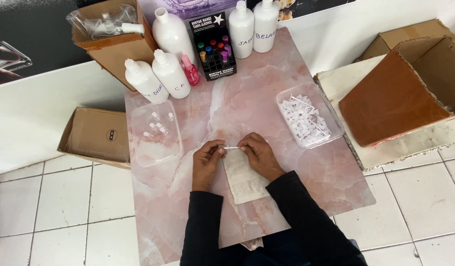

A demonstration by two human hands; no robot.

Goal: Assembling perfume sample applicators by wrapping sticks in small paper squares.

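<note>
Your left hand (206,160) and your right hand (258,153) meet over the middle of the pink marble-patterned bench (266,98), and between them you hold a thin white stick (232,147), lying level. The fingers of each hand are pinched closed on one end of it. Just under your hands lies a pale folded cloth (243,180), flat on the bench and reaching toward your body. To your left is a clear plastic tray (155,133) with a few small white pieces inside, and to your right another clear tray (309,117) is full of small white pieces and thin sticks; both are near your hands but not touching them. At the far edge of the bench stand five white plastic bottles: two (158,76) at the left with handwritten blue labels, a bigger one (172,32) behind them, and two tall ones (253,27) at the right, also with blue writing. Between these groups stands a black display box (212,47) with white print, holding small vials with caps of many colours, and beside it a small pink spray bottle (190,70). An open brown cardboard box (114,34) with clear plastic parts stands behind the bottles, a flat carton (97,134) lies on the tiled floor at the left, and a big open carton (409,83) stands at the right.
</note>
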